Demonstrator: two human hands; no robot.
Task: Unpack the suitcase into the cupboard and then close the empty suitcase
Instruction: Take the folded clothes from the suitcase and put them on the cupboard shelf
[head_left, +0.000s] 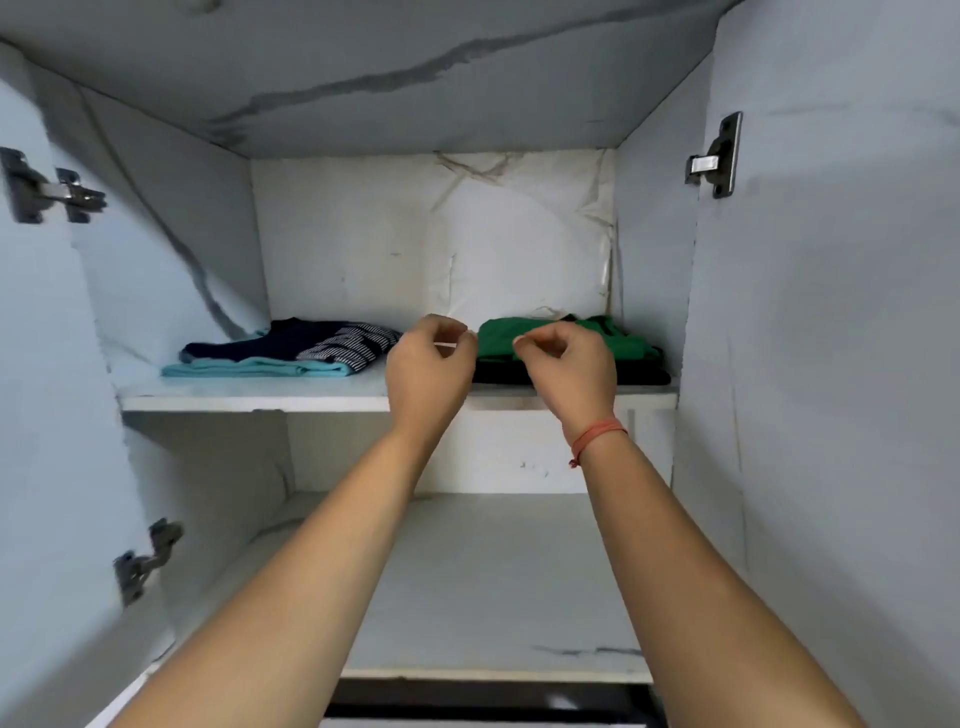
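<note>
Your clothes lie in two folded piles on the upper shelf of the cupboard. On the right, a green top lies on a black garment, close to the right wall. On the left, well apart from that pile, a navy top with a striped panel lies over a light blue garment, whose folded edge faces you.

Your left hand is raised in front of the gap between the two piles, fingers loosely curled with the thumb near the forefinger and nothing between them. Your right hand is up just in front of the green top, curled the same loose way and holding nothing (whether a fingertip brushes the green cloth cannot be told from here). The two hands are near each other but apart. A red thread band circles your right wrist.

Below, the lower shelf is a pale marbled board. Both doors stand open, the left door and the right door, with metal hinges on their inner faces.
</note>
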